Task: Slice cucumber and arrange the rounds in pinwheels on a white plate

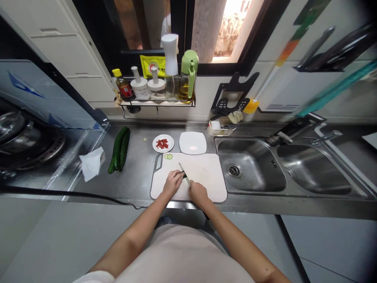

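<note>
A white cutting board [203, 173] with a grey edge lies on the steel counter. My right hand [198, 192] is closed round the handle of a knife [186, 177], whose blade points up and left over the board. Beside the blade, my left hand [172, 182] is closed on a small dark green piece [183, 173], probably cucumber; the fingers partly hide it. Pale green cucumber slices [168, 156] lie at the board's upper left. Behind the board are a small plate [154, 144] of chopped red pieces and a bare white square plate [193, 142].
Whole cucumbers [119, 150] and a crumpled white paper [91, 163] lie on the left. A double sink [250, 165] is to the right. Bottles and jars stand on a rack [159, 103] behind; a black cable [88, 194] crosses the front left edge.
</note>
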### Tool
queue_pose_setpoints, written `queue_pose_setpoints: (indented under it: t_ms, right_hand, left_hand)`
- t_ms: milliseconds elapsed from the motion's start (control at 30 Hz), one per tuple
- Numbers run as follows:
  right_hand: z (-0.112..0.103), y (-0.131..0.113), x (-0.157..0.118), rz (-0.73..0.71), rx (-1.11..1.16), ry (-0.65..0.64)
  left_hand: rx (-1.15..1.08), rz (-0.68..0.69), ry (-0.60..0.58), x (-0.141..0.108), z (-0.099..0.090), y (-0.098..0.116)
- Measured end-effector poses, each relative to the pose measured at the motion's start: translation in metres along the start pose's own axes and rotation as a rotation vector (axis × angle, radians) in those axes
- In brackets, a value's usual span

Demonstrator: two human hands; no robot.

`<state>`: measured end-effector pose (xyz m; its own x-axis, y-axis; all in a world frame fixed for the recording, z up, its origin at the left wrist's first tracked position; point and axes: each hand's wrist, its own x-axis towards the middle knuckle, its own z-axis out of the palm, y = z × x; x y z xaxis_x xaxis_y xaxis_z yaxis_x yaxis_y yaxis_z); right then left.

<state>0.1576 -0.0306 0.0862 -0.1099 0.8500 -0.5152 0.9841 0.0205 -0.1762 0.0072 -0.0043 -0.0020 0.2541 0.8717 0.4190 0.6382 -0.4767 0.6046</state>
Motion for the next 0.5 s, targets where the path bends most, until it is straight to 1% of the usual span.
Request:
queue_pose_setpoints:
  t_ms: [267,367,500]
  right_hand:
    - [0.011,0.010,-0.018,0.038,0.000,-0.013]
    - [0.011,0.010,-0.016,0.030,0.000,-0.012]
    - [0.004,0.004,-0.005,0.028,0.002,-0.010]
  left_hand:
    - [-0.013,-0.011,0.006,0.000,0.001,0.000]
    - [-0.015,-0.013,0.008,0.000,0.000,0.001]
    - [-0.012,-0.014,0.003,0.000,0.000,0.002]
